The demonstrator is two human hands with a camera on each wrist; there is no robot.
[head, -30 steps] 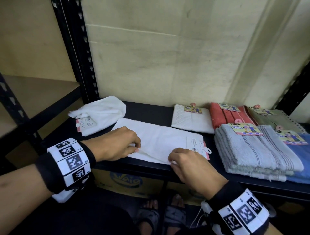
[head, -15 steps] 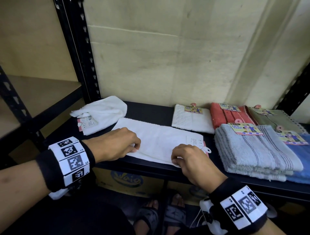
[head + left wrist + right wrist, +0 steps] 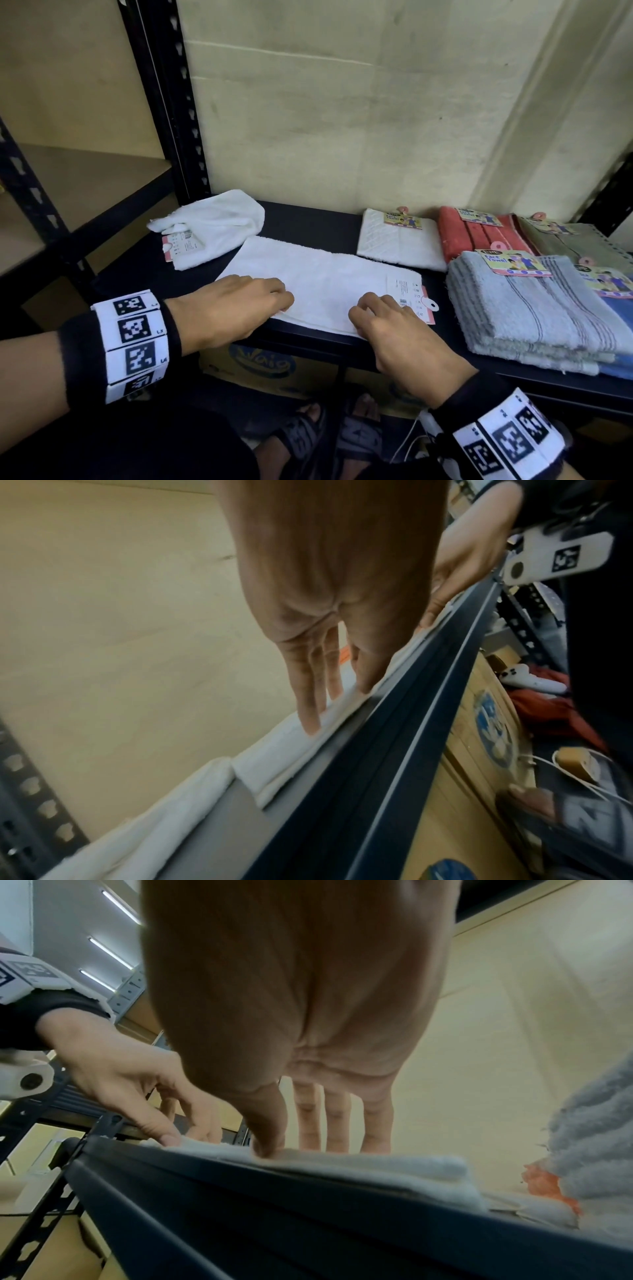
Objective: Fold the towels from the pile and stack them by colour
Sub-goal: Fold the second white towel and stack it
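On the dark shelf [image 3: 308, 219], close to its near edge, a white towel [image 3: 318, 281] lies flat as a long folded strip, running from near left to far right, with a printed label [image 3: 411, 298] at its right end. The left hand [image 3: 233, 308] rests on the strip's near left part; in the left wrist view its fingers [image 3: 308, 696] reach down straight and the tips press on the cloth just inside the shelf's front rail, curling round nothing. The right hand [image 3: 394, 329] rests on the near right part of the same towel, just beside the label; in the right wrist view its thumb [image 3: 267, 1139] and fingertips press down on the top layer, fingers extended, with no fold of cloth pinched between them. To the far left, a second white towel [image 3: 212, 226] lies loosely bunched, its tag facing up. Along the far right stand folded stacks: a white folded towel [image 3: 397, 243] just beyond the strip, a red folded towel [image 3: 472, 236] to its right, and an olive folded towel [image 3: 575, 246] further right. Nearer, a grey striped towel [image 3: 520, 308] tops a stack with a "Face Towel" card on it, and a blue towel [image 3: 616, 311] shows at the right edge. Below the shelf sits a cardboard box [image 3: 260, 363], and two feet in sandals [image 3: 329, 442] stand on the floor.
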